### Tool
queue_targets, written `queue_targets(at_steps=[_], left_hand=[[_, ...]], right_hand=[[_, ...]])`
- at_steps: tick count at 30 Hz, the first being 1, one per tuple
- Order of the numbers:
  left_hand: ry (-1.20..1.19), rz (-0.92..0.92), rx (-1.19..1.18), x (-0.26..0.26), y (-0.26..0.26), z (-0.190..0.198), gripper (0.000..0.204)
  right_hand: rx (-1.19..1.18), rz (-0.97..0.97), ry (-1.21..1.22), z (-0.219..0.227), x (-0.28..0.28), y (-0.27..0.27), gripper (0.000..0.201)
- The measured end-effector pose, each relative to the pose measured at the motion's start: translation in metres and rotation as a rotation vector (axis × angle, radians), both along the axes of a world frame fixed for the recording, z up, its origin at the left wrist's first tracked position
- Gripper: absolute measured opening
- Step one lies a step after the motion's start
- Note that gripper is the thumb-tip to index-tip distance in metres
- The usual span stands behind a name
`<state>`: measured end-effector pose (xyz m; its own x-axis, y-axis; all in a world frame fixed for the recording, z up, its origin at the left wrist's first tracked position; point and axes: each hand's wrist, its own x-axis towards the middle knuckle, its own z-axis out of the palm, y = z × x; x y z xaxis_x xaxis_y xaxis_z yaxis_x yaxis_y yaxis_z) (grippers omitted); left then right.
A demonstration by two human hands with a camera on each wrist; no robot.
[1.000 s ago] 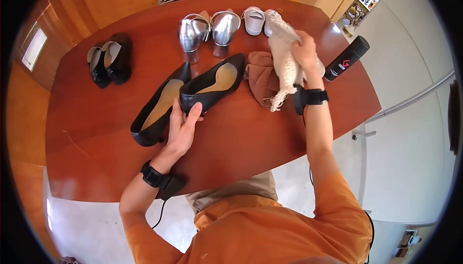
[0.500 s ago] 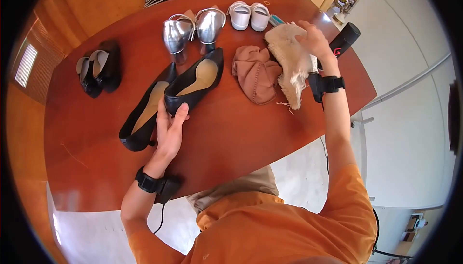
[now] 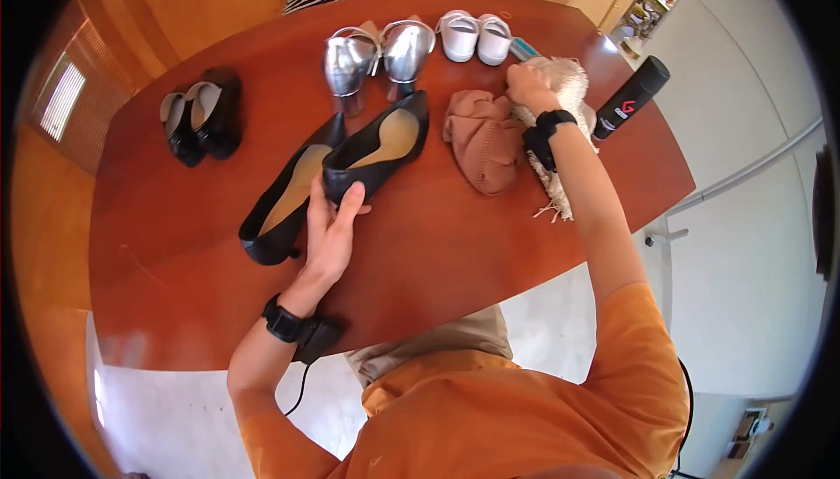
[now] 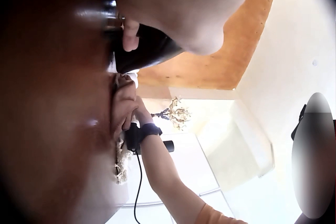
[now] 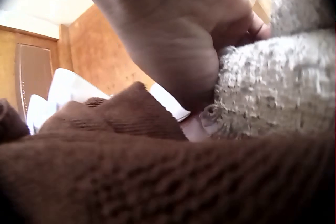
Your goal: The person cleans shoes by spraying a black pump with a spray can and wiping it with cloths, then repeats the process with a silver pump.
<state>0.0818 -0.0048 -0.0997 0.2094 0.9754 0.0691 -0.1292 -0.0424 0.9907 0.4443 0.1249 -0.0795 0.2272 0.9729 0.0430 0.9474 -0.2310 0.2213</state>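
Observation:
My left hand (image 3: pixel 331 238) grips the heel end of a black pointed pump (image 3: pixel 404 129), thumb on its outer side. The matching pump (image 3: pixel 262 232) rests beside it on the left. Over on the right, my right hand (image 3: pixel 531 87) has its fingers curled at the left edge of a cream fringed cloth (image 3: pixel 569 83); in the right wrist view this woven cloth (image 5: pixel 283 82) stands up beside the palm, and most fingertips are hidden. A crumpled brown cloth (image 3: pixel 479 142) lies just left of the cream one. A brush with blue-green bristles (image 3: pixel 522 48) shows behind the right hand.
Silver heeled shoes (image 3: pixel 348 63) and white shoes (image 3: pixel 458 37) stand along the far side of the wooden table (image 3: pixel 175 286). Black shoes (image 3: pixel 206 116) sit at the far left. A black spray can (image 3: pixel 632 98) stands near the right edge.
The right hand let the cream cloth down, opened above it, then moved left to its edge with fingers curled. The brush came into sight. The left hand keeps its grip on the pump.

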Motion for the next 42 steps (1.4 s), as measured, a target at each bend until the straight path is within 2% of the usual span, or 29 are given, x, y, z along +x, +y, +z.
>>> queue_targets(at_steps=[3, 6, 9, 11, 13, 15, 17, 19, 21, 22, 23, 24, 25, 26, 27, 29, 30, 31, 33, 34, 35, 37, 38, 39, 41, 42], left_hand=[[-0.063, 0.007, -0.041, 0.000, 0.002, 0.004, 0.046], [-0.140, 0.012, -0.103, 0.000, 0.001, 0.007, 0.046], [-0.143, -0.013, -0.157, 0.001, -0.001, 0.013, 0.045], [-0.214, -0.024, -0.168, 0.003, -0.003, 0.020, 0.048], [-0.213, -0.026, -0.183, 0.004, -0.003, 0.025, 0.048], [-0.244, -0.034, -0.213, 0.004, -0.004, 0.029, 0.046], [-0.284, -0.061, -0.242, 0.002, -0.003, 0.029, 0.047], [-0.320, -0.079, -0.266, 0.000, -0.003, 0.029, 0.048], [-0.392, -0.165, -0.312, 0.001, -0.004, 0.031, 0.050], [-0.416, -0.168, -0.332, 0.001, -0.004, 0.030, 0.050], [-0.404, -0.162, -0.330, 0.001, -0.005, 0.027, 0.050], [-0.433, -0.162, -0.319, 0.001, -0.006, 0.025, 0.049], [-0.461, -0.161, -0.308, 0.001, -0.008, 0.025, 0.048], [-0.420, -0.184, -0.221, 0.003, -0.011, 0.027, 0.050], [-0.404, -0.166, -0.252, 0.001, -0.010, 0.021, 0.054], [-0.471, -0.203, -0.328, -0.002, -0.010, 0.029, 0.058], [-0.443, -0.285, -0.320, -0.006, -0.004, 0.026, 0.060], [-0.446, -0.279, -0.316, -0.003, -0.006, 0.030, 0.060], [-0.417, -0.064, -0.296, 0.006, -0.014, 0.041, 0.059], [-0.368, -0.032, -0.318, 0.000, -0.016, 0.038, 0.060], [-0.370, -0.032, -0.318, -0.001, -0.013, 0.036, 0.060], [-0.479, -0.053, -0.390, -0.003, -0.005, 0.034, 0.064], [-0.538, -0.158, -0.370, -0.007, -0.001, 0.030, 0.066], [-0.535, -0.135, -0.376, -0.007, -0.002, 0.030, 0.067], [-0.491, -0.146, -0.392, -0.004, -0.005, 0.037, 0.066], [-0.478, -0.086, -0.397, 0.001, -0.013, 0.045, 0.065]], right_hand=[[0.101, -0.101, 0.010, 0.008, 0.003, 0.002, 0.028], [0.526, -0.198, 0.258, 0.029, 0.024, 0.003, 0.037], [0.819, -0.247, 0.531, 0.081, 0.040, -0.021, 0.042], [1.088, -0.166, 0.598, 0.102, 0.056, -0.028, 0.041], [1.380, -0.033, 0.862, 0.122, 0.056, -0.039, 0.037], [1.515, 0.169, 1.142, 0.145, 0.042, -0.056, 0.031], [1.423, 0.247, 1.130, 0.153, -0.007, -0.087, 0.028], [1.158, 0.382, 0.358, 0.125, -0.029, -0.104, 0.025], [0.906, 0.647, 0.351, 0.095, -0.092, -0.134, 0.029], [1.159, 0.957, -0.083, 0.067, -0.111, -0.130, 0.035], [1.082, 0.968, -0.151, 0.039, -0.127, -0.132, 0.036], [0.575, 0.954, 0.778, 0.058, -0.157, -0.149, 0.033], [0.405, 1.147, 0.951, 0.046, -0.169, -0.140, 0.034], [0.363, 1.185, 0.746, 0.039, -0.181, -0.146, 0.041], [0.336, 1.199, 0.690, 0.033, -0.187, -0.146, 0.054], [0.343, 1.129, 0.636, 0.035, -0.189, -0.139, 0.063], [0.406, 1.091, 0.734, 0.029, -0.189, -0.136, 0.065], [0.404, 1.099, 0.732, 0.026, -0.187, -0.136, 0.065], [0.398, 1.175, 0.526, 0.020, -0.185, -0.149, 0.062], [0.370, 1.268, 0.530, 0.015, -0.186, -0.159, 0.065], [0.368, 1.269, 0.527, 0.008, -0.181, -0.156, 0.065], [0.464, 1.021, 0.573, -0.006, -0.166, -0.142, 0.063], [0.515, 0.882, 0.602, -0.004, -0.157, -0.131, 0.061], [0.535, 0.749, 0.894, -0.005, -0.158, -0.127, 0.059], [0.515, 0.877, 0.700, 0.008, -0.178, -0.145, 0.059], [0.436, 0.982, 0.593, 0.013, -0.187, -0.158, 0.059]])
